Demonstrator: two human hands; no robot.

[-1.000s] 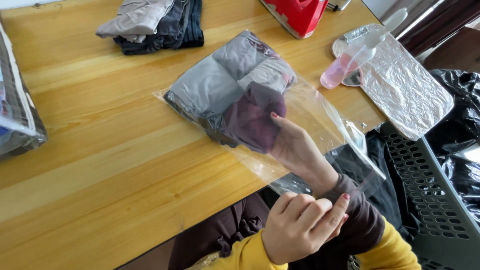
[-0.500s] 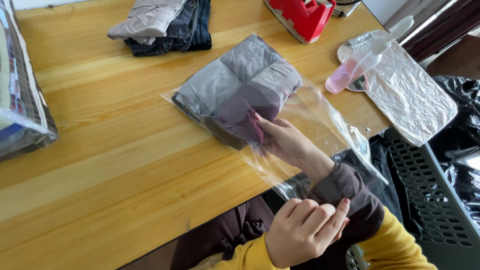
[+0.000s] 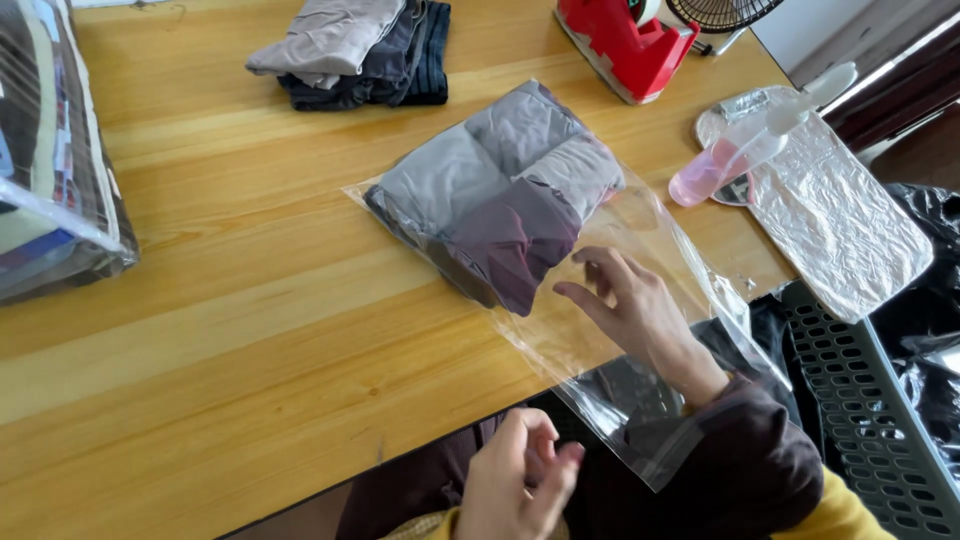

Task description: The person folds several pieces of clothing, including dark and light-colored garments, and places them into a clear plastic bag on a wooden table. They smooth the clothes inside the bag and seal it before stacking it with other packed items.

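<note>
A clear plastic bag (image 3: 655,225) lies on the wooden table (image 3: 230,330), its open end hanging over the near edge. Several folded garments (image 3: 490,195) in grey and dark purple fill its far end. My right hand (image 3: 635,305) is in the bag's empty near part, fingers spread, just short of the purple garment and holding nothing. My left hand (image 3: 522,482) hovers below the table edge with its fingers curled in and nothing in them.
A stack of folded grey and dark clothes (image 3: 350,50) sits at the back. A red tape dispenser (image 3: 625,45), a pink spray bottle (image 3: 720,165) and a silver foil bag (image 3: 840,220) lie at the right. Bagged goods (image 3: 50,160) stand left. A black crate (image 3: 880,420) is beside the table.
The bag with the garments has come down flat on the table. My right hand has drawn back from the garments toward the bag's opening and spread its fingers.
</note>
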